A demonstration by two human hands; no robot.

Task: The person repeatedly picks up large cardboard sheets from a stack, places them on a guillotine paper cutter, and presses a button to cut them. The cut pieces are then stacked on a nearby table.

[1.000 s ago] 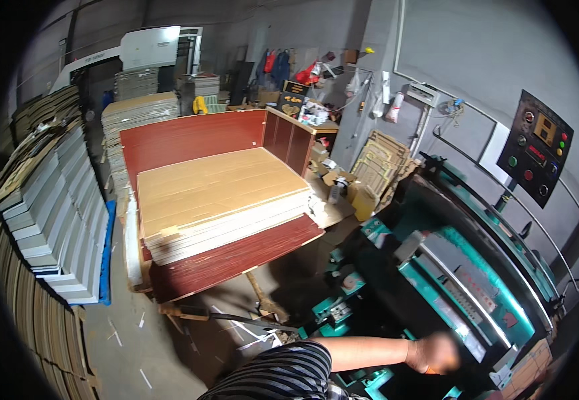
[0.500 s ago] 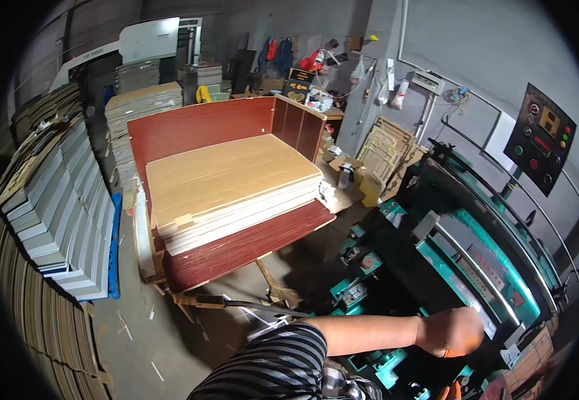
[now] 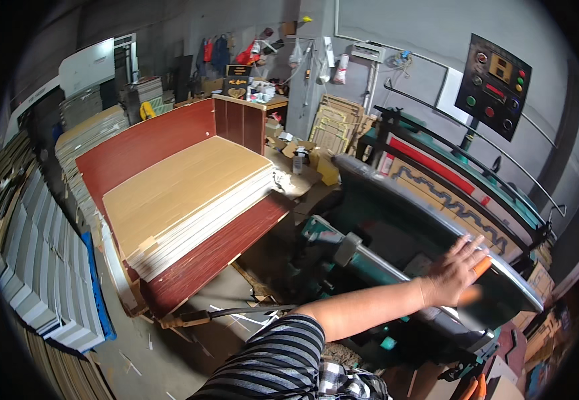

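My left arm, in a striped sleeve, reaches across to the right. My left hand (image 3: pixel 455 275) is open with its fingers spread, and orange covers show on some of them. It is over the rim of the dark tilting plate (image 3: pixel 386 223) of a green press; I cannot tell whether it touches. Behind the plate stands the press bed, with a tan die board (image 3: pixel 429 197) carrying dark wavy lines. At the lower edge, two orange-covered fingers of my right hand (image 3: pixel 475 388) point up, stretched out; the rest of that hand is out of view.
A stack of tan and white board (image 3: pixel 189 193) lies on a red-brown panelled stand (image 3: pixel 146 143) to the left. Grey-white stacks (image 3: pixel 49 260) rest on a blue pallet (image 3: pixel 98 287) farther left. A control panel (image 3: pixel 494 87) rises behind the press. Paper strips litter the floor.
My view has turned right, so the scene has shifted left. The press's plate has swung away from the bed, exposing the die board. My left hand has gone from blurred to spread.
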